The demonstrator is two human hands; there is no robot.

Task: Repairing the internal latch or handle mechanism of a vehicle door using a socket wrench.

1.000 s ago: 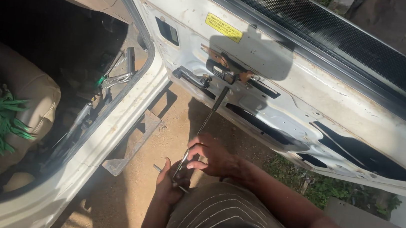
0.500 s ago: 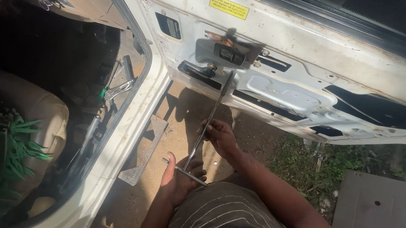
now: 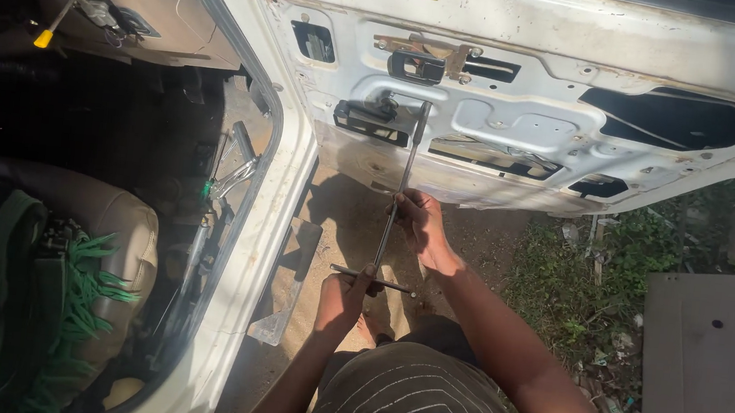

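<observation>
Fingers of the left hand [image 3: 348, 288] clamp the crossbar of a T-handle wrench [image 3: 394, 209]; the right hand [image 3: 417, 224] grips its shaft. Its tip sits at a fastener on the bare door panel [image 3: 521, 132]. Judged: bolt-turning step; next, steady rotation.

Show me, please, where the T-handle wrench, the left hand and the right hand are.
T-handle wrench [image 3: 404, 174]: head view, mid shaft.
Left hand [image 3: 347, 297]: head view, back of hand, at the crossbar.
Right hand [image 3: 421, 224]: head view, knuckles around the shaft.
</observation>
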